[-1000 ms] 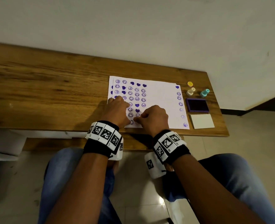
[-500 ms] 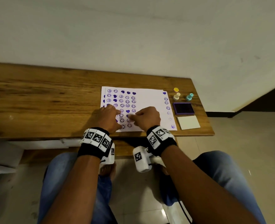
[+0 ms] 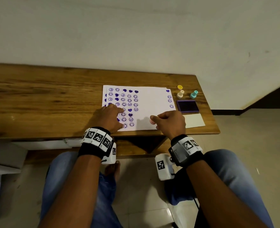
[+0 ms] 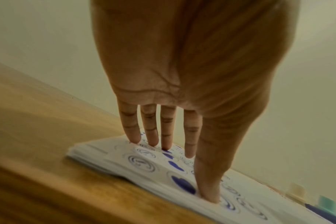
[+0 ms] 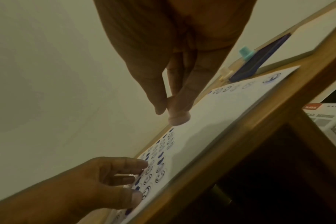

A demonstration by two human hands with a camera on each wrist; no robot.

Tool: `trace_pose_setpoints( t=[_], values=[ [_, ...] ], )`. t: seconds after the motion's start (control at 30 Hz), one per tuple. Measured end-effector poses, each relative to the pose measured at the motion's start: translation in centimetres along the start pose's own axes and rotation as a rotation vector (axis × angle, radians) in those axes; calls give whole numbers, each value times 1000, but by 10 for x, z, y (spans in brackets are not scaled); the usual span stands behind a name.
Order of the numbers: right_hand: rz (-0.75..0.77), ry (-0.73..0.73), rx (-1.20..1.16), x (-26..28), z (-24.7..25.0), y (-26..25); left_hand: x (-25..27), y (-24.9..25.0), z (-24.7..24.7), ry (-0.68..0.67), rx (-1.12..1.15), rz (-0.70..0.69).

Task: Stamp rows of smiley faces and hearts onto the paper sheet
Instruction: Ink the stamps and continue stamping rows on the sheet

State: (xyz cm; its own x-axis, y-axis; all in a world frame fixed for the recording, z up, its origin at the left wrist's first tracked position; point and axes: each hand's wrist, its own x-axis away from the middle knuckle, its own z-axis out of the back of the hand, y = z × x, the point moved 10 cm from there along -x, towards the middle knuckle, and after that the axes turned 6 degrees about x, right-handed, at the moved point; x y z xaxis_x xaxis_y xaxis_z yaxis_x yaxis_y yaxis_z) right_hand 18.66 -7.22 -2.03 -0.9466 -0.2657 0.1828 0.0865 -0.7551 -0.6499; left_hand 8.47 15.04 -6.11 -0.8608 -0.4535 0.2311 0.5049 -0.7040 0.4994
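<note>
White paper sheet (image 3: 152, 104) with purple prints; pink stamp (image 3: 152, 121)

You get dim, warm light; both wrist views are soft and motion-blurred, the head view bowed at its edges.

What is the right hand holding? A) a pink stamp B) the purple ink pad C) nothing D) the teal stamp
A: the right hand pinches a small pink stamp just above the paper sheet, while the teal stamp and the purple ink pad sit untouched on the table.
</note>
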Motion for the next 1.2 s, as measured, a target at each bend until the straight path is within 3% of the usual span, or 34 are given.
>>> trace_pose_setpoints(
  t=[0.53,0.8,1.2],
  values=[
    [106,44,55,-3,17,13,5,6,8,57,10,-60],
    [117,72,29,-9,38,34,9,10,16,135,166,-96],
    [85,154,-120,-61,94,52,11,76,3,236,415,-216]
  ],
)
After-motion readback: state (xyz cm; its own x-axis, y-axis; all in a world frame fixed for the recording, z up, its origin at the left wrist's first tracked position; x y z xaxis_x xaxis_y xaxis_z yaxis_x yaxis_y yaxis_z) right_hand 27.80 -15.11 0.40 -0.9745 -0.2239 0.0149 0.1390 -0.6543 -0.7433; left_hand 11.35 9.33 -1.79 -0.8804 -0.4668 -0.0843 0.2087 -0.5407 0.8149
